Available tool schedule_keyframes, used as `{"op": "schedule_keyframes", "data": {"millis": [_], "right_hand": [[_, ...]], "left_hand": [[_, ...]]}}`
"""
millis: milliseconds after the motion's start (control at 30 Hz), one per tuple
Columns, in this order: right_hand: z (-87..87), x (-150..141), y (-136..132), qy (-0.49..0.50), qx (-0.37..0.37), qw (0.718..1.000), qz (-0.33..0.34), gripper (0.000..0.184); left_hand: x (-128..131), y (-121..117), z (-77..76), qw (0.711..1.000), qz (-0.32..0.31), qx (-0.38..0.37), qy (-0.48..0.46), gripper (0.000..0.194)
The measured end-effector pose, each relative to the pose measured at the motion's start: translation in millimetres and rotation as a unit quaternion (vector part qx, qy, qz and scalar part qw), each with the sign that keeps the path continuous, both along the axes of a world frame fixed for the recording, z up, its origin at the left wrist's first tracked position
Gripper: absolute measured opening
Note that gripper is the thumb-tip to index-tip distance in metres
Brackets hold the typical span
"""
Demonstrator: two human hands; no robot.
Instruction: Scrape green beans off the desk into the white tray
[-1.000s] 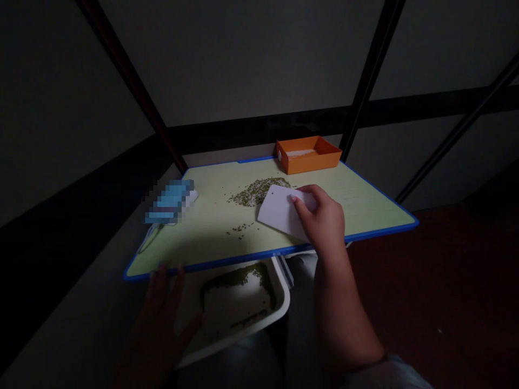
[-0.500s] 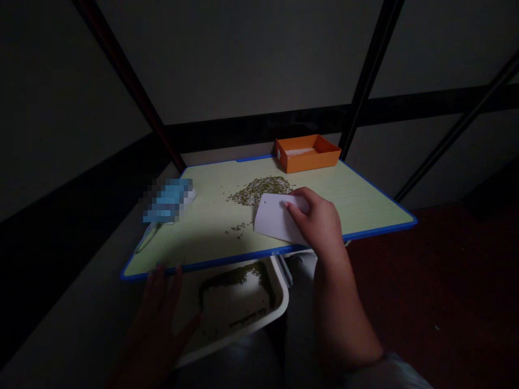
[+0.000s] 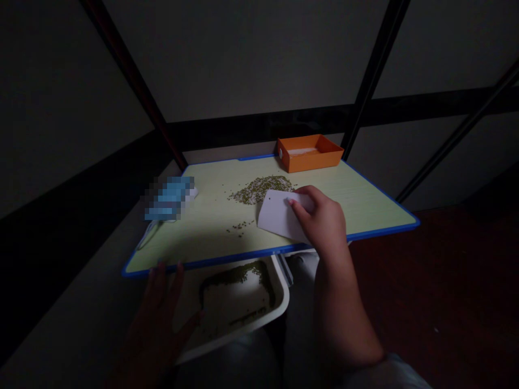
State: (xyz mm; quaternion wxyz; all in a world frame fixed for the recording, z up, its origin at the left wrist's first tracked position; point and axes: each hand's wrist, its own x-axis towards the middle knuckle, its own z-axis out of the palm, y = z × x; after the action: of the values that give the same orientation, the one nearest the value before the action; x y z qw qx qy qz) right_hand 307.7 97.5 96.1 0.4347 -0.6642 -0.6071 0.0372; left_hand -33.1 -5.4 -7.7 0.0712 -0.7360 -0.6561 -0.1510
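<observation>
My right hand (image 3: 324,219) is closed around a white plastic scraper (image 3: 279,216), its thumb on the near face and a small hole showing near the upper left corner. The scraper stands tilted on the pale green tabletop (image 3: 214,227), just in front of a loose heap of small green beans (image 3: 259,190) mixed with paler bits. A few stray beans (image 3: 240,228) lie left of the scraper. In shadow, my left hand (image 3: 162,308) has its fingers spread at the table's front edge, over the left side of a white tray (image 3: 284,296) with more green beans along its inner walls.
An orange open box (image 3: 312,158) with something pale inside stands at the table's back right. On the left lies a blurred blue object (image 3: 170,199) with a white cable (image 3: 146,233). Blue edging (image 3: 385,230) rims the table, and dark wall panels rise behind.
The whole view has shifted slightly. My right hand keeps the scraper at nearly the same place by the heap, and my left hand stays at the tray.
</observation>
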Motion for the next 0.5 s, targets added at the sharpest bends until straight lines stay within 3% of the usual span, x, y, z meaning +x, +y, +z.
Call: {"op": "schedule_keyframes", "data": {"millis": [200,500], "right_hand": [[-0.4,1,1,0.003,0.007,1.000,-0.019,0.024],[0.8,-9,1,-0.001,-0.016,1.000,0.021,0.024]], "left_hand": [[-2,0,-1.1,1.000,-0.006,-0.003,0.001,0.081],[-1,0,-1.2,1.000,-0.016,0.011,-0.004,0.081]]}}
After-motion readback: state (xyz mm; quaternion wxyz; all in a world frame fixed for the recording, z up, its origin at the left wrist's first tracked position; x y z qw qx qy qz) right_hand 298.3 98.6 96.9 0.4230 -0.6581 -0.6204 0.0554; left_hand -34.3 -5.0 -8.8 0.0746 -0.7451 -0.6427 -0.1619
